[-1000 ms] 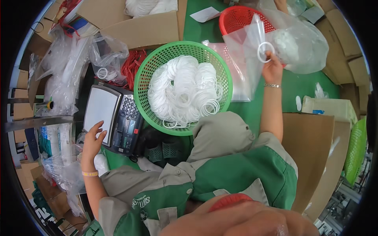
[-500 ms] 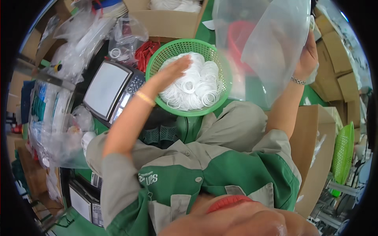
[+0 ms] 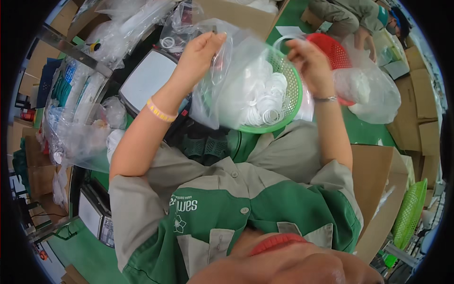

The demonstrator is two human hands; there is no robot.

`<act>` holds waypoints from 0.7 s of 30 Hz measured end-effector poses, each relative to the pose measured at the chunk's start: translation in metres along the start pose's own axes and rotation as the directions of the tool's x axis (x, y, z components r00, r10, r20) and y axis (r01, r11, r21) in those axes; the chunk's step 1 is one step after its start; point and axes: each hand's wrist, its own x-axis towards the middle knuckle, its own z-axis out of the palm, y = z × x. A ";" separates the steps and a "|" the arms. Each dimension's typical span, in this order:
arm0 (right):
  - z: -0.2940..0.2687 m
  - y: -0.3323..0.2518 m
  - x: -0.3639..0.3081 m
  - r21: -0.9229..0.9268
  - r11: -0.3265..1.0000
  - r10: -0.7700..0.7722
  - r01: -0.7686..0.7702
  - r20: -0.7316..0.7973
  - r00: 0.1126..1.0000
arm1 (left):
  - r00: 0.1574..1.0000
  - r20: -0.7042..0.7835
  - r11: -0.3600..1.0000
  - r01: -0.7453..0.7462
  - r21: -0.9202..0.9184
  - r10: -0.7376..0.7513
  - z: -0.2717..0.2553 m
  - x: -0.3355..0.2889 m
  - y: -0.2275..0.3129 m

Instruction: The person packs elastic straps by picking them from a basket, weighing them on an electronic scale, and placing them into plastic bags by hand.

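Note:
My left hand (image 3: 203, 51) is closed in a pinch on the upper edge of a clear plastic bag (image 3: 222, 94), which hangs down over the left part of a green basket (image 3: 297, 97). Bundles of white rings (image 3: 274, 99) lie in the basket, partly veiled by the bag. Above the basket's far right rim, my right hand (image 3: 309, 64) is smeared by motion. Its fingertips appear closed on a white ring (image 3: 275, 43), seen against a sheet of paper behind.
A red basket (image 3: 333, 49) and a clear bag with white contents (image 3: 362, 87) are at the right, near another person (image 3: 345, 16). A grey scale (image 3: 149, 83) stands left of the green basket. An open carton (image 3: 378, 189) is beside my right arm.
The plastic bag has passed from my right hand to my left and now hangs over the basket. My left hand has left the rings and risen; my right hand has moved inward.

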 end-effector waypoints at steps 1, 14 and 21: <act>0.037 0.003 -0.013 0.068 0.998 0.003 -0.014 0.163 0.987 | 1.000 0.006 0.999 0.030 0.018 -0.030 0.002 -0.012 0.003; 0.047 0.021 -0.035 -0.440 0.887 0.284 -0.139 0.284 0.916 | 0.893 -0.173 0.689 -0.185 0.701 0.415 -0.120 -0.081 0.011; 0.070 -0.018 -0.012 -0.420 0.889 0.127 0.183 0.609 0.783 | 0.995 -0.014 0.561 -0.042 0.827 0.095 -0.074 -0.094 0.033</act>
